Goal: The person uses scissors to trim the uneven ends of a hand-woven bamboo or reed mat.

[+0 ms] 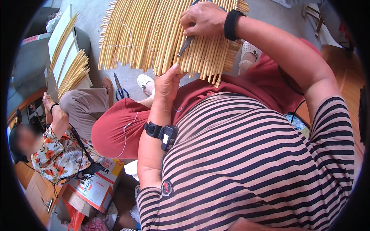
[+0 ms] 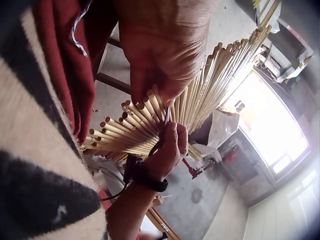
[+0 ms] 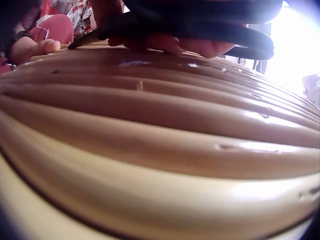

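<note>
A mat of straight yellow stalks (image 1: 140, 42), bound with rows of pale thread, spreads before the person's lap. My right hand (image 1: 204, 19) lies over the mat and grips a pair of scissors (image 1: 186, 45). The blades point toward the mat's near edge, their tips close to my left thumb. In the right wrist view, the dark scissors handles (image 3: 200, 17) show above the stalks. My left hand (image 1: 165, 84) holds the mat's near edge, thumb on top at the stalk ends. From the left wrist view, the cut ends (image 2: 127, 120) fan out below that hand.
Another pair of scissors (image 1: 121, 88) with blue handles lies on the floor at left. Beyond it, loose stalks (image 1: 75, 73) rest on a white board (image 1: 69, 48). A second person (image 1: 59, 154) in a floral top sits at left, next to a printed carton (image 1: 94, 188).
</note>
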`<state>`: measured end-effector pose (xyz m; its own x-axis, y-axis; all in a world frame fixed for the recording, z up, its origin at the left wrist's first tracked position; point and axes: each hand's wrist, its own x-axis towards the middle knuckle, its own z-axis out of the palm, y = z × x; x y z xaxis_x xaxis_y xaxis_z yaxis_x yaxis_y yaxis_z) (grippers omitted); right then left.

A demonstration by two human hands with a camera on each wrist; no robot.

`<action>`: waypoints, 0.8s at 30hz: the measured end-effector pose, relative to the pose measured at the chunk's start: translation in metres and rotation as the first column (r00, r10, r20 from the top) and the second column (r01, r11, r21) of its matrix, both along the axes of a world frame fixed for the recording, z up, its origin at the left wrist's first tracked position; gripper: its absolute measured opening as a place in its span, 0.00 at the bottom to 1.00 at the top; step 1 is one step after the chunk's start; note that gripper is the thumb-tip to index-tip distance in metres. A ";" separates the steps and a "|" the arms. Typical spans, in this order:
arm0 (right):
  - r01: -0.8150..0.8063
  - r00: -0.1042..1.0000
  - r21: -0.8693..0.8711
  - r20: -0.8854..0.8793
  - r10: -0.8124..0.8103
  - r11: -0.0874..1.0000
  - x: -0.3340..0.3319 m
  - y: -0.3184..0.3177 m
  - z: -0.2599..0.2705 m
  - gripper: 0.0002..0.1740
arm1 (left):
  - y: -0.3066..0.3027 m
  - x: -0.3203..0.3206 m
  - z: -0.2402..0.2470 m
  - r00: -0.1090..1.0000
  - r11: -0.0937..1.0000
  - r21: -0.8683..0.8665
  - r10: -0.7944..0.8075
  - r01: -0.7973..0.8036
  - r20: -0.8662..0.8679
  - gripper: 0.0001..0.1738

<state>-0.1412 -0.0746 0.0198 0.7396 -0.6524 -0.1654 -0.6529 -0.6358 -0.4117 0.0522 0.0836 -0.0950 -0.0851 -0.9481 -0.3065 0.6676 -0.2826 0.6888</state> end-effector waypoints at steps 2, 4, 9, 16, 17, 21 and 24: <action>0.004 0.999 0.017 0.053 -0.005 1.000 -0.001 -0.004 -0.005 0.15 | 0.002 -0.002 -0.001 1.000 1.000 0.001 0.001 -0.001 -0.008 0.30; -0.023 0.996 -0.066 0.081 0.029 0.998 -0.001 -0.004 -0.009 0.14 | 0.002 -0.001 0.000 1.000 1.000 0.003 -0.003 0.003 -0.003 0.30; -0.018 0.949 -0.410 0.281 0.145 0.912 0.002 0.003 -0.055 0.12 | 0.002 0.002 -0.001 1.000 1.000 0.027 -0.009 0.009 0.010 0.30; -0.020 0.929 -0.139 0.363 0.069 0.990 0.007 0.007 -0.049 0.15 | 0.002 0.004 -0.003 1.000 1.000 -0.026 -0.010 0.011 0.017 0.30; -0.048 0.915 -0.075 0.397 0.074 0.996 0.010 0.008 -0.047 0.15 | 0.000 0.006 -0.007 1.000 0.999 -0.035 -0.004 0.004 0.006 0.29; 0.028 0.934 0.026 0.354 -0.035 0.999 0.008 0.005 -0.038 0.16 | 0.000 0.005 -0.004 0.998 0.998 -0.065 -0.001 -0.003 -0.060 0.29; 0.061 0.974 -0.094 0.221 -0.039 0.994 -0.004 -0.012 -0.011 0.15 | 0.006 0.014 -0.009 0.998 0.998 0.041 -0.054 0.054 -0.019 0.29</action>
<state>-0.1456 -0.0863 0.0090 0.7169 -0.6942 0.0643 -0.5858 -0.6498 -0.4843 0.0665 0.0894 -0.1042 -0.1417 -0.9285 -0.3433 0.6629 -0.3466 0.6636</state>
